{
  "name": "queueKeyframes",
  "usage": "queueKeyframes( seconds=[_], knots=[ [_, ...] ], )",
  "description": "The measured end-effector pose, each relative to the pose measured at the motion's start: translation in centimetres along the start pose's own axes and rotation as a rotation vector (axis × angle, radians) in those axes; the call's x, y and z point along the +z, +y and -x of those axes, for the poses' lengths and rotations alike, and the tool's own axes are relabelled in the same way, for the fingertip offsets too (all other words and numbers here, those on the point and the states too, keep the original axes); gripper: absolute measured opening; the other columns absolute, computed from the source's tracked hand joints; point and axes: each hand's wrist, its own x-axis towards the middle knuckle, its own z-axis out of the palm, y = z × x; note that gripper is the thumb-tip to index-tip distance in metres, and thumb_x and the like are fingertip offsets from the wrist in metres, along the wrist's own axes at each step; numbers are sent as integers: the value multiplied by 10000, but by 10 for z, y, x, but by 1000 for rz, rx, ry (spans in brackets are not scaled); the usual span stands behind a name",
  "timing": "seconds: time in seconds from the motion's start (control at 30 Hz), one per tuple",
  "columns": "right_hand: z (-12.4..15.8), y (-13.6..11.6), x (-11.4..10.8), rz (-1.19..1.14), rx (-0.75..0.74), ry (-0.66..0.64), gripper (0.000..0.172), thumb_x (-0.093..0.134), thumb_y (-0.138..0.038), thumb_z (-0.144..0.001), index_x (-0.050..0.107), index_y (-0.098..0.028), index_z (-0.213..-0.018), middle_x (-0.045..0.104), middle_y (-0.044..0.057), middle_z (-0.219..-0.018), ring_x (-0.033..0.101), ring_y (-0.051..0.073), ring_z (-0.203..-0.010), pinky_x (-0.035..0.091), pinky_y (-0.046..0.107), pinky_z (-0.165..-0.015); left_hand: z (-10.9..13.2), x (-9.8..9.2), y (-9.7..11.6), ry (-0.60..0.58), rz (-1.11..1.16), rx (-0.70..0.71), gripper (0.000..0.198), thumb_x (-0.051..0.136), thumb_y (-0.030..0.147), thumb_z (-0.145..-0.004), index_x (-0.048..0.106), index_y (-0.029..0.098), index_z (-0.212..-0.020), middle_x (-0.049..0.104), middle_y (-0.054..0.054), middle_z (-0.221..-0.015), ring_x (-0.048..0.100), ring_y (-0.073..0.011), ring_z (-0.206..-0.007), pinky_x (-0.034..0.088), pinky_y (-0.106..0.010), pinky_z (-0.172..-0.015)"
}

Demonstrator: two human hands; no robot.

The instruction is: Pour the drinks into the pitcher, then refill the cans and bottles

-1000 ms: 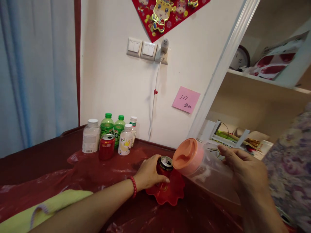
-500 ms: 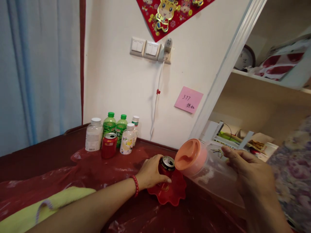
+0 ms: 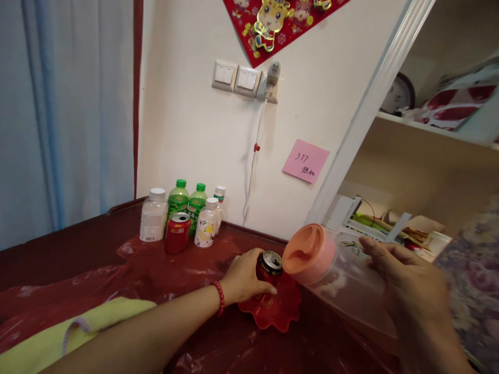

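Note:
My left hand (image 3: pixel 245 280), with a red bead bracelet at the wrist, is wrapped round an opened red drink can (image 3: pixel 270 266). The can is upright in a red wavy-edged dish (image 3: pixel 283 311). In my right hand (image 3: pixel 409 291) is a clear plastic pitcher (image 3: pixel 353 285) with an orange lid (image 3: pixel 306 252), tilted left so that the lid sits beside the can's top. A little cloudy liquid or foam shows inside the pitcher near the lid. Whether anything flows out I cannot tell.
Another red can (image 3: pixel 178 235) stands at the back left, among a white-capped jar (image 3: pixel 153 218), green-capped bottles (image 3: pixel 178 200) and a white bottle (image 3: pixel 206 226). A yellow towel (image 3: pixel 105 314) lies at front left on red plastic sheeting (image 3: pixel 156 275). Shelves (image 3: pixel 436 140) rise at right.
The whole view has shifted slightly, so everything sits a little further right. Both hands keep their holds on the can and the pitcher, and the pitcher's tilt looks about the same.

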Motion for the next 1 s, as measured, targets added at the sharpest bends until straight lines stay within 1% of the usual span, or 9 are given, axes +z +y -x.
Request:
queueKeyframes(
  seconds=[0.13,0.23,0.37,0.5,0.67,0.77,0.87,1.0],
  knots=[
    [-4,5,-1,17,-22,9,724,851,-827,-528,778,-176,-837,603,18,-643,505,174,-633,326,278,-551,0,0,0,0,-3,8,796,979,443,-556,618,208,-1225,730,-86,-1242,673,-376,-1152,508,-459,-945],
    [-5,7,-3,17,-40,7,707,852,-812,-548,783,-174,-844,611,27,-649,524,189,-635,340,285,-548,0,0,0,0,-1,8,793,977,452,-555,617,215,-1221,731,-83,-1242,673,-375,-1156,507,-456,-952],
    [-5,5,-3,1,0,3,722,863,-817,-508,786,-188,-855,616,18,-666,536,190,-665,358,287,-582,0,0,-1,3,7,7,795,976,453,-551,619,217,-1221,734,-86,-1244,675,-378,-1161,514,-451,-943],
    [-2,2,-2,-11,25,12,729,866,-822,-481,776,-191,-837,606,13,-655,514,178,-656,345,286,-578,1,0,-1,3,10,3,791,975,451,-551,619,230,-1222,733,-84,-1254,671,-376,-1176,513,-449,-951],
    [-1,1,-2,22,20,11,739,845,-846,-479,773,-198,-825,610,13,-648,520,177,-664,345,282,-579,1,-1,1,-2,2,-1,792,974,453,-554,621,228,-1226,734,-85,-1251,672,-380,-1172,511,-453,-952],
    [-2,2,-2,35,30,14,727,851,-837,-488,779,-204,-839,624,13,-659,534,179,-678,352,281,-595,1,-1,2,-5,-2,-6,792,978,442,-551,621,218,-1222,733,-86,-1244,672,-382,-1165,512,-455,-942],
    [-3,2,-3,21,10,16,714,852,-824,-511,781,-197,-845,629,22,-669,533,186,-666,349,289,-586,1,-1,1,-4,5,-2,782,979,436,-557,623,215,-1217,734,-86,-1242,671,-376,-1166,514,-446,-933],
    [0,-4,-1,17,21,25,756,846,-841,-461,783,-190,-839,618,23,-648,533,195,-659,354,298,-587,1,0,1,-4,6,1,781,977,442,-560,618,226,-1220,731,-87,-1252,669,-372,-1174,516,-436,-928]
  ],
)
